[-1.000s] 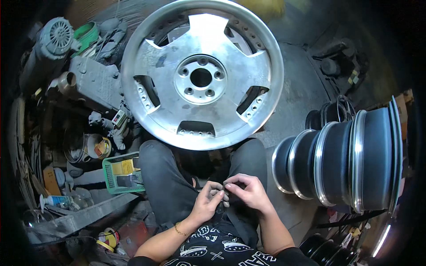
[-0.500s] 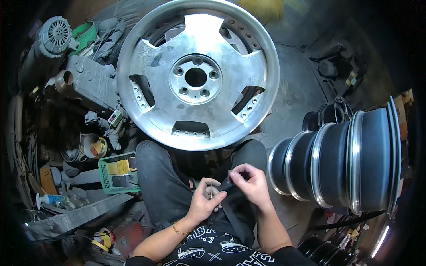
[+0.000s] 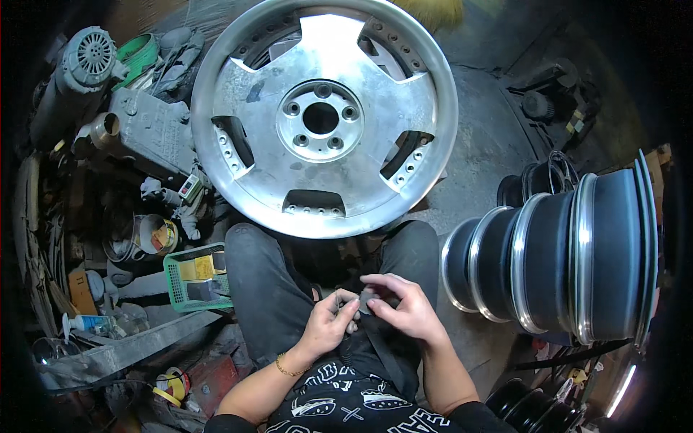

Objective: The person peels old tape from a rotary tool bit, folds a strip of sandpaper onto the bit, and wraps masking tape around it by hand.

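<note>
Holding small piece (image 3: 366,300), dark grey, dull

Everything's shot from a head-worn fisheye, tipped pretty steeply down, bare left hand (image 3: 330,325) and bare right hand (image 3: 409,310) seen close up, round silver metal wheel (image 3: 317,173) framed farther out.

Cannot make out the small grey piece (image 3: 366,298) between left hand (image 3: 328,328) and right hand (image 3: 409,312), too small and partly covered by fingertips; cannot tell the gripping hand from the other. Lose the top of the metal wheel (image 3: 320,149) and part of the yellow tuft (image 3: 431,9) to the upper edge, 2 black sleeves (image 3: 468,417) to the lower. Cannot see inside the stacked rims (image 3: 548,263), nor sort out the dark machinery (image 3: 538,106), dim and blurred
</note>
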`<act>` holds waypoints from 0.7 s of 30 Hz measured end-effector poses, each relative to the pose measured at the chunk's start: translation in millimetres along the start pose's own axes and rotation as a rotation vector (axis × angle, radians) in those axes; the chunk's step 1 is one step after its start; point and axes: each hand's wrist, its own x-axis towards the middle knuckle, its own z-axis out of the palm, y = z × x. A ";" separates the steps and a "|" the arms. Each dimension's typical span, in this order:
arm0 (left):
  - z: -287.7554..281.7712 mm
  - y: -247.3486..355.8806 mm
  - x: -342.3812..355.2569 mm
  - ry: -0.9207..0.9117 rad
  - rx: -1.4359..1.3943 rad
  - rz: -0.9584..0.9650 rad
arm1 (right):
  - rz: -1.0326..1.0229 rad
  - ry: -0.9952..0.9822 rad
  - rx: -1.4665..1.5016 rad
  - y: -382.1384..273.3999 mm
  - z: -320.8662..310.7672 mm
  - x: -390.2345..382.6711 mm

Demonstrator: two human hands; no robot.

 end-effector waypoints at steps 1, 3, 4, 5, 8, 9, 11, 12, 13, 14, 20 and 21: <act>0.5 0.7 0.1 -0.019 0.044 -0.006 | -0.115 0.019 -0.021 -2.0 0.6 0.9; 1.2 2.7 0.1 -0.039 0.087 -0.011 | -0.144 -0.035 -0.014 5.4 -1.7 2.0; 0.8 3.5 -0.2 -0.068 0.122 -0.010 | -0.174 -0.092 -0.004 8.4 -2.1 2.3; 0.5 3.9 -0.7 -0.096 0.157 -0.008 | -0.174 -0.092 -0.005 7.9 -2.1 2.4; 0.8 4.3 -1.4 -0.048 0.228 0.034 | -0.071 -0.098 -0.043 6.3 -1.5 2.8; 0.8 4.1 -1.4 -0.047 0.227 0.033 | -0.047 -0.082 -0.047 6.5 -0.6 3.1; 0.3 2.9 -1.4 0.006 0.115 -0.002 | -0.027 -0.066 -0.053 8.7 2.4 2.8; 0.5 4.2 -1.7 0.007 0.115 -0.001 | 0.015 -0.020 -0.027 11.5 4.8 2.1; 1.4 7.0 -2.1 0.019 0.149 0.023 | 0.058 0.026 -0.002 13.0 6.7 1.2; 2.0 8.6 -2.3 0.031 0.183 0.047 | 0.058 0.024 -0.002 13.4 8.2 0.5; 0.3 2.6 1.6 0.043 0.236 0.144 | 0.142 0.048 0.112 19.1 15.9 -1.0; 0.4 2.6 1.4 0.044 0.237 0.143 | 0.176 0.030 0.138 18.7 16.0 -1.1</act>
